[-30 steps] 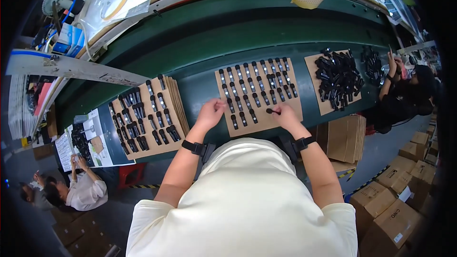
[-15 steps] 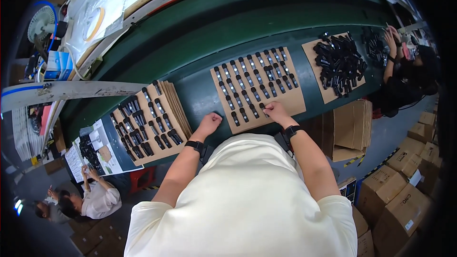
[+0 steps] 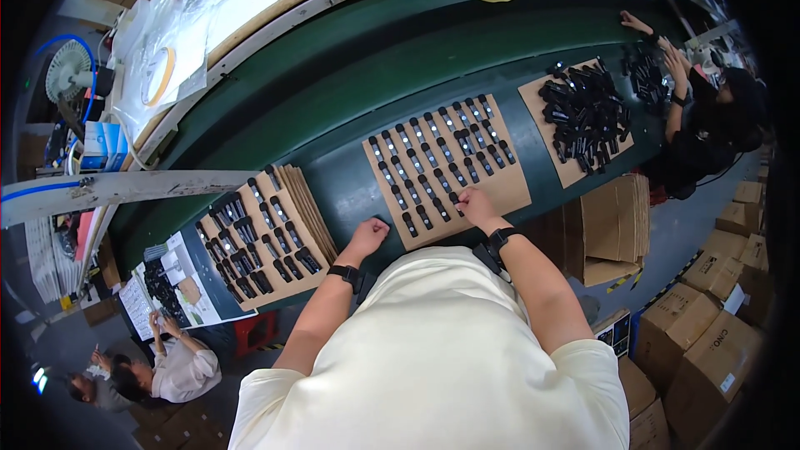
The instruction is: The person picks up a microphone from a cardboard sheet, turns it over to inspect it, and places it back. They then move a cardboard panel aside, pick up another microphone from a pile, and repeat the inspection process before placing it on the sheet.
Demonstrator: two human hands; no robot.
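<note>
On a brown cardboard sheet (image 3: 508, 187) in front of me, small black microphones (image 3: 431, 156) with rounded dark tops stand out in slanted rows. My right hand (image 3: 478, 207) reaches over the sheet's near part. Its thumb and fingers are pinched at the dark top of one microphone (image 3: 455, 198) in the nearest row; the fingers partly cover it. My left hand (image 3: 369, 237) rests by the bench's near edge, left of that sheet. Its fingers are curled in and nothing shows in them.
To the left lies a stack of cardboard sheets (image 3: 304, 200) bearing more microphones, beneath a pale metal arm (image 3: 133, 187). A heaped pile of black microphones (image 3: 585, 112) covers another sheet at right. A co-worker (image 3: 708, 133) sits beyond it. Cartons (image 3: 679, 317) stand lower right.
My view has shifted slightly, moving the bench in the picture. My right hand stays at the near row with its fingers pinched. My left hand keeps its place beside the sheet.
</note>
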